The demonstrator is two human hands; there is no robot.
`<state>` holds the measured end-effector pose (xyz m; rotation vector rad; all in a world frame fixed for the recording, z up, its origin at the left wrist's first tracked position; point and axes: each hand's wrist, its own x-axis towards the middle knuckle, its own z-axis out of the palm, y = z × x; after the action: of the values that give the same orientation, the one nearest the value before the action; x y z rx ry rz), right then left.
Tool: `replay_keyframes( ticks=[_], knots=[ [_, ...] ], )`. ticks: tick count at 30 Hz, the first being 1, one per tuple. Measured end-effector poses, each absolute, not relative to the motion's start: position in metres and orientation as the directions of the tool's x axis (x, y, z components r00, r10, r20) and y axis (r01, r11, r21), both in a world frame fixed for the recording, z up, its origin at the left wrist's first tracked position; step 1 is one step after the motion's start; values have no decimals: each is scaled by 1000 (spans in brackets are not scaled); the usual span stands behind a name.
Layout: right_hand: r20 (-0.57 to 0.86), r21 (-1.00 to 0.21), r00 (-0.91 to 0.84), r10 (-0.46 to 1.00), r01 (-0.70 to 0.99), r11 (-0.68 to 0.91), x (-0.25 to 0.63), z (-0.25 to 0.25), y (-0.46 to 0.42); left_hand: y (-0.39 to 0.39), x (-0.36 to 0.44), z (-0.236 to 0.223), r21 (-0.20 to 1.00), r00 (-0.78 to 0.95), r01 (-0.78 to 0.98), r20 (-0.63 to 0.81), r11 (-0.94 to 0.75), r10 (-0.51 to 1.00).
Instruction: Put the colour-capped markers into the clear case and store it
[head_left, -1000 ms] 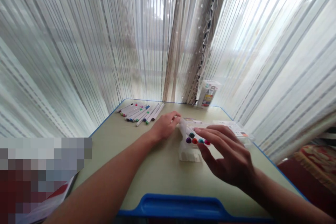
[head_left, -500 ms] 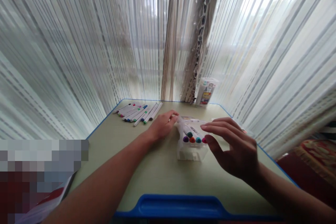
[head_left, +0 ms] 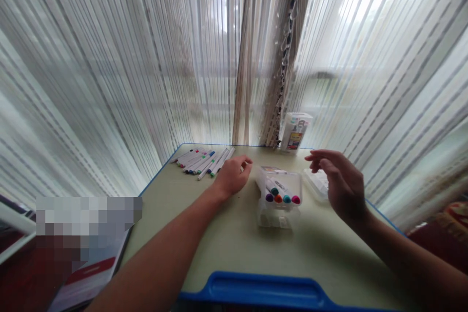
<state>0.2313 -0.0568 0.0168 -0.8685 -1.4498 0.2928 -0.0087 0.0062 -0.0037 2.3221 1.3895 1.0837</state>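
Observation:
A clear plastic case (head_left: 300, 190) stands open on the table, tilted toward me. Several white markers lie in it, their purple, orange, teal and pink caps facing me, with a dark green-capped marker (head_left: 273, 189) on top. Just left of the case is my left hand (head_left: 236, 174), fingers loosely bent, thumb apart, nothing in it. My right hand (head_left: 343, 183) hovers to the right of the case, also holding nothing, its fingers partly bent. Behind that hand a white, translucent tray or lid (head_left: 317, 184) lies partly hidden. Several loose white markers (head_left: 199, 162) lie fanned out beyond my left hand.
An upright marker package (head_left: 295, 131) stands at the table's back edge before the string curtain (head_left: 204, 58). The green table (head_left: 226, 239) has a blue rim with a blue trough (head_left: 263, 285) at the front. Something partly blurred out lies beside its left edge.
Both hands have come away from the case, my right hand moving right and my left hand drawing off its left side. The whole view has shifted slightly.

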Motion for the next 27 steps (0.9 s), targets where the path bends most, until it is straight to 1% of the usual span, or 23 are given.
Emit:
replay_keyframes(
  ticks=[3,5,8,13,16,23,27],
  knots=[
    [656,-749,142,741,246,615,234,11,-46,12,-17,-3,478,202,732,529,-486,824],
    [613,-784,120,781,217,582,235,8,-41,16,-24,-1,447,157,781,535,-436,830],
    [575,-808,84,814,212,549,237,5,-38,21,-36,0,392,112,850,520,-353,847],
    [524,-837,61,850,221,500,239,2,-35,27,-52,0,252,64,944,488,-211,870],
    [509,-844,46,860,222,488,240,0,-34,29,-56,-1,192,66,966,471,-176,880],
    [505,-844,25,863,226,487,242,-2,-32,29,-56,-6,161,88,973,412,-168,907],
    [498,-844,16,867,236,481,241,-1,-34,29,-54,-8,158,80,975,413,-158,907]
  ],
)
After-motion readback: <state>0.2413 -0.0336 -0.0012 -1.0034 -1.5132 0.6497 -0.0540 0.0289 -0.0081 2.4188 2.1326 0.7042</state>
